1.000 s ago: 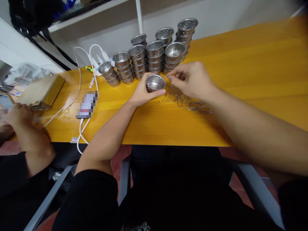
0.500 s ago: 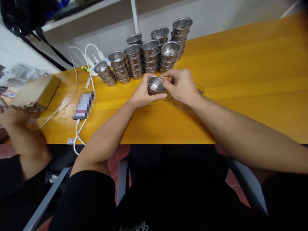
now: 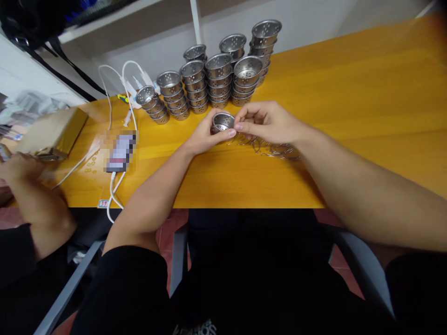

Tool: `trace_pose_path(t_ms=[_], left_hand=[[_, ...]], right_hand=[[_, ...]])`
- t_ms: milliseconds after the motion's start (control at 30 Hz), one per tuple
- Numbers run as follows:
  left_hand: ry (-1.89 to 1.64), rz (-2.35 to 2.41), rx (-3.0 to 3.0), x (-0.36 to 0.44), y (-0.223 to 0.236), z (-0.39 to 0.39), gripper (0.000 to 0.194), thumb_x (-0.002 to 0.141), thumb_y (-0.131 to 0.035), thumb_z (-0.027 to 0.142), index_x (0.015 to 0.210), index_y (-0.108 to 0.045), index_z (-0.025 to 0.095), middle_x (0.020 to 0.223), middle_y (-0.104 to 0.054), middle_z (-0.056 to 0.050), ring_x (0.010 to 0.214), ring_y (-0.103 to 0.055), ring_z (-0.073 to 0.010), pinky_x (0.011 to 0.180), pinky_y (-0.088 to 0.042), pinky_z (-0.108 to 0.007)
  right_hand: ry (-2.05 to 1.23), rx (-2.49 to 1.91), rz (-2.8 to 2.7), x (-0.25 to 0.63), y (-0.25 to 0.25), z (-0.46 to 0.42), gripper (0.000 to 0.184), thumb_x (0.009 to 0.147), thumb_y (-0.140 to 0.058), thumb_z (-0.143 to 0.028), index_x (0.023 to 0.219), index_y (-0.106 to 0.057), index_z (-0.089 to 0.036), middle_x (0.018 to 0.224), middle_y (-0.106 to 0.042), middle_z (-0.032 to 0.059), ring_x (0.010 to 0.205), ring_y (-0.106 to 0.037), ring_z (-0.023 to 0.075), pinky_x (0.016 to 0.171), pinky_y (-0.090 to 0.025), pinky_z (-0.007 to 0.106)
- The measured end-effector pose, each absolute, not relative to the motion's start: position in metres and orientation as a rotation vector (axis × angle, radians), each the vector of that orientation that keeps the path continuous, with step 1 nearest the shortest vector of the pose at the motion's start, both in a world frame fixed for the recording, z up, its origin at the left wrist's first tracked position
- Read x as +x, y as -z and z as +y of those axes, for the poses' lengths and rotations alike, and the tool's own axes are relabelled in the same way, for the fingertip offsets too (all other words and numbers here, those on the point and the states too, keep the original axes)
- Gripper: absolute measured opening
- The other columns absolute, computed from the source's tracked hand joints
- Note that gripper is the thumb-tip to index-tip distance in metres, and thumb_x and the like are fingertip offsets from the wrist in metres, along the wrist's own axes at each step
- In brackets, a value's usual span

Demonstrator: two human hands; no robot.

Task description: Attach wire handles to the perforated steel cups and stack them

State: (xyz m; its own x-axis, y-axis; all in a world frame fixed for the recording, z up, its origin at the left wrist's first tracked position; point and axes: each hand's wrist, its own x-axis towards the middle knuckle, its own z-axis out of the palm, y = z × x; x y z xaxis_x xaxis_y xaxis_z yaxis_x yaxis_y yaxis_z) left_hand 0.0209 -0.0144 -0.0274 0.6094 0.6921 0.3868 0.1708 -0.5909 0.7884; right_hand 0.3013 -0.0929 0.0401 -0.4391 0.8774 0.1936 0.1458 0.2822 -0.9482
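My left hand (image 3: 202, 136) is wrapped round a small metal strainer basket (image 3: 222, 121), its perforated bowl facing up and my thumb along the near side. At the basket's right rim, my right hand (image 3: 266, 122) is closed in a pinch. Whatever lies between those fingertips is too small to make out. Under and beside the right hand, a tangle of thin bent wires (image 3: 281, 151) lies on the table. Several stacks of the same strainer baskets (image 3: 219, 83) stand just behind both hands.
On the left of the wooden table (image 3: 366, 116) are a phone (image 3: 121, 152) with white cables, a small syringe (image 3: 127, 118), small yellow rings (image 3: 91, 164) and a cardboard box (image 3: 57, 132). Another person's arm (image 3: 44, 195) rests at the far left. A wall and shelf stand behind.
My right hand has moved left from above the wires to the basket's rim, and its fingers have shifted there. My left hand keeps its hold, with the basket tilted slightly differently.
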Motion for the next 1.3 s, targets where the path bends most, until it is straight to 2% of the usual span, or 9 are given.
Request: trace_pose_path(t_ms=[167, 400, 667, 967, 1067, 1167, 1300], left_hand=[[-0.912, 0.600, 2.201, 0.023, 0.029, -0.013, 0.114, 0.083, -0.099, 0.112, 0.154, -0.066, 0.029, 0.140, -0.084, -0.009, 0.125, -0.090, -0.0315, 0.113, -0.076, -0.049], [-0.941, 0.632, 2.220, 0.025, 0.030, -0.015, 0.108, 0.091, -0.097, 0.107, 0.156, -0.062, 0.028, 0.146, -0.082, -0.011, 0.133, -0.088, -0.0333, 0.118, -0.074, -0.050], [-0.972, 0.589, 2.251, 0.027, 0.033, -0.016, 0.105, 0.100, -0.088, 0.107, 0.157, -0.059, 0.024, 0.144, -0.078, -0.011, 0.131, -0.084, -0.0315, 0.118, -0.072, -0.052], [-0.987, 0.519, 2.293, 0.025, 0.041, -0.007, 0.100, 0.106, -0.087, 0.102, 0.162, -0.056, 0.026, 0.147, -0.077, -0.010, 0.133, -0.085, -0.0301, 0.123, -0.071, -0.053], [-0.982, 0.525, 2.289, 0.026, 0.041, -0.007, 0.103, 0.103, -0.088, 0.104, 0.162, -0.056, 0.027, 0.148, -0.077, -0.010, 0.133, -0.085, -0.0304, 0.124, -0.071, -0.053], [-0.985, 0.544, 2.278, 0.026, 0.041, -0.006, 0.110, 0.098, -0.091, 0.107, 0.165, -0.053, 0.028, 0.153, -0.077, -0.012, 0.139, -0.084, -0.0329, 0.128, -0.070, -0.053], [-1.024, 0.548, 2.280, 0.022, 0.050, 0.006, 0.117, 0.099, -0.089, 0.108, 0.171, -0.045, 0.028, 0.161, -0.073, -0.014, 0.148, -0.083, -0.0351, 0.135, -0.066, -0.058]], right_hand=[[-1.178, -0.892, -1.784, 0.298, -0.038, -0.094, 0.088, 0.078, -0.111, -0.111, 0.100, -0.080, -0.032, 0.082, -0.070, 0.0036, 0.074, -0.067, 0.0262, 0.069, -0.061, 0.043], [-1.160, -0.946, -1.758, 0.295, -0.038, -0.093, 0.088, 0.076, -0.112, -0.112, 0.095, -0.079, -0.033, 0.078, -0.073, 0.0031, 0.076, -0.075, 0.0286, 0.067, -0.068, 0.045], [-1.165, -0.729, -1.716, 0.291, -0.025, -0.083, 0.083, 0.078, -0.120, -0.100, 0.093, -0.081, -0.028, 0.075, -0.074, 0.0016, 0.061, -0.063, 0.0196, 0.054, -0.054, 0.035], [-1.160, -0.718, -1.702, 0.291, -0.020, -0.082, 0.080, 0.079, -0.121, -0.097, 0.095, -0.083, -0.028, 0.077, -0.074, 0.0020, 0.065, -0.064, 0.0210, 0.056, -0.054, 0.036], [-1.150, -0.725, -1.727, 0.292, -0.018, -0.081, 0.078, 0.083, -0.120, -0.096, 0.096, -0.084, -0.028, 0.077, -0.073, 0.0028, 0.066, -0.064, 0.0221, 0.060, -0.055, 0.038], [-1.048, -0.747, -1.766, 0.294, -0.014, -0.081, 0.076, 0.088, -0.117, -0.097, 0.105, -0.088, -0.029, 0.086, -0.077, 0.0045, 0.073, -0.068, 0.0237, 0.065, -0.060, 0.041], [-0.789, -0.799, -1.769, 0.297, -0.010, -0.080, 0.080, 0.093, -0.110, -0.100, 0.133, -0.092, -0.034, 0.124, -0.088, 0.0094, 0.090, -0.077, 0.0285, 0.077, -0.070, 0.046]])
